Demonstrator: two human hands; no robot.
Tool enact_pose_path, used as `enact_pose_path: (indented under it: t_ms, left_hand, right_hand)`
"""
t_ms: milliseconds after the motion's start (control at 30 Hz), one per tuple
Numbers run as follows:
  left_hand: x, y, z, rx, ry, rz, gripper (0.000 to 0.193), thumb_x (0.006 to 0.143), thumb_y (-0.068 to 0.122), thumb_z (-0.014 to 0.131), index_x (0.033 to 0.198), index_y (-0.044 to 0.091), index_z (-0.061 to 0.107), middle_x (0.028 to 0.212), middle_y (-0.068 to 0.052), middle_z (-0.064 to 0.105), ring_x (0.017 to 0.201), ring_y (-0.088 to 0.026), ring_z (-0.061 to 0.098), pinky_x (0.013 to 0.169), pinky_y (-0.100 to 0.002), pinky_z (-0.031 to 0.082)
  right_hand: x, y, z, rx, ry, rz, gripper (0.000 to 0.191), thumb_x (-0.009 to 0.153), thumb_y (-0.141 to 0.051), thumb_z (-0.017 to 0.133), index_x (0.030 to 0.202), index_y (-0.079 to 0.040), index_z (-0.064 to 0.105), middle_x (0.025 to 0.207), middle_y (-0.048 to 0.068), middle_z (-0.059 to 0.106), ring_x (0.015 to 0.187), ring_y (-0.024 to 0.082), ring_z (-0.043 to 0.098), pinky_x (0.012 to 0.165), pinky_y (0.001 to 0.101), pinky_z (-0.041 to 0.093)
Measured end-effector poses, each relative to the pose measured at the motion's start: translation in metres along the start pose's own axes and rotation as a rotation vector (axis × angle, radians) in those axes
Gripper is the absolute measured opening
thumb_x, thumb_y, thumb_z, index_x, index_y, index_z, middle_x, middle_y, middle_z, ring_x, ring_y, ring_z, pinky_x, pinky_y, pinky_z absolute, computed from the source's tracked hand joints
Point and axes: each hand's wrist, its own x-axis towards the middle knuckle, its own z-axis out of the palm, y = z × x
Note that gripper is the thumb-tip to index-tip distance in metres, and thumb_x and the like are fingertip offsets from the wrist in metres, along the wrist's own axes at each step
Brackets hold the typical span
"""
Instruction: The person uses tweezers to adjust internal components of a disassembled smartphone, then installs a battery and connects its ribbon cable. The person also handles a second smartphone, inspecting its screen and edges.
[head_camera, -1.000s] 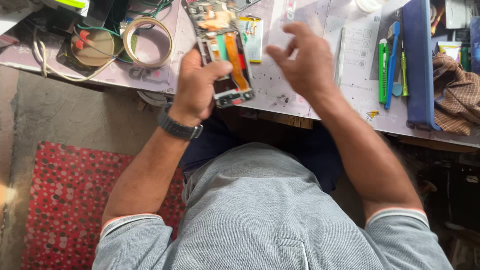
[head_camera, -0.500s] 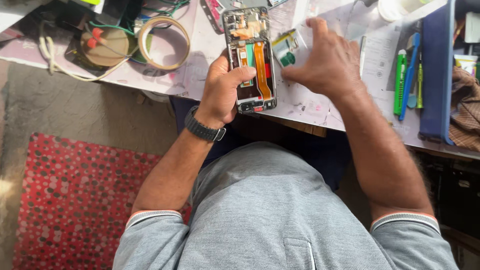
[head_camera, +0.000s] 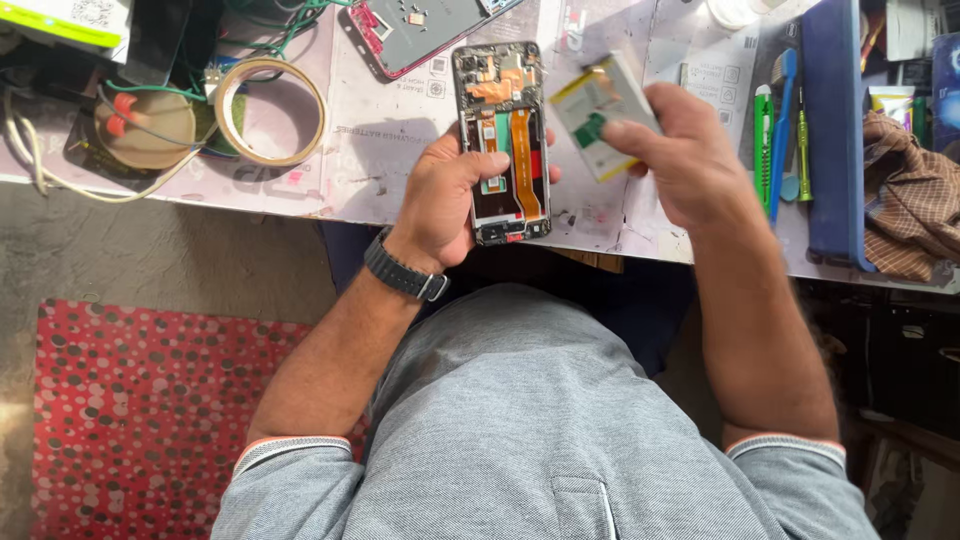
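Since the earlier frame the right hand (head_camera: 680, 160) has lifted a flat pale battery (head_camera: 598, 110) clear of the opened phone (head_camera: 503, 140), pinched in a closed grip, upper middle of the frame. The left hand (head_camera: 445, 200) stays wrapped round the phone's lower half above the tabletop (head_camera: 390, 150). A tape roll (head_camera: 270, 110) lies upper left; a green screwdriver (head_camera: 765, 135) and cloth (head_camera: 915, 205) lie right.

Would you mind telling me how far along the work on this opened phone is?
Done: the phone is open, with its orange ribbon cable exposed. In hand: the left hand grips the phone, and the right hand holds the flat battery beside it. Left: the battery is not seated, and the phone is not closed.
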Motion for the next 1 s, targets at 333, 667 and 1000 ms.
enact_pose_path:
  t_ms: [333,667,1000]
  left_hand:
    - [0.012,-0.012,0.004,-0.059,-0.092,-0.065,0.051,0.105,0.020,0.050,0.148,-0.006,0.045,0.134,-0.026,0.063,0.112,-0.032,0.070,0.092,-0.050,0.064]
    - [0.012,-0.014,0.006,-0.186,-0.075,-0.141,0.056,0.106,0.033,0.050,0.149,-0.003,0.046,0.139,-0.022,0.061,0.121,-0.032,0.067,0.100,-0.051,0.060]
    - [0.011,-0.020,0.005,0.047,-0.086,-0.086,0.053,0.107,0.024,0.047,0.148,-0.010,0.043,0.132,-0.025,0.065,0.110,-0.030,0.072,0.091,-0.045,0.064]
  right_hand:
    - [-0.032,0.033,-0.011,0.537,-0.107,-0.078,0.047,0.096,-0.005,0.073,0.135,0.007,0.050,0.119,0.018,0.071,0.109,0.021,0.072,0.102,0.0381,0.059]
    - [-0.036,0.031,-0.011,0.594,-0.076,-0.166,0.057,0.097,0.000,0.074,0.144,0.006,0.043,0.122,0.021,0.072,0.111,0.022,0.072,0.101,0.0367,0.060]
    - [-0.038,0.025,0.009,0.608,-0.069,-0.206,0.096,0.089,0.003,0.077,0.162,0.001,0.015,0.122,0.024,0.069,0.115,0.026,0.073,0.097,0.0425,0.066]
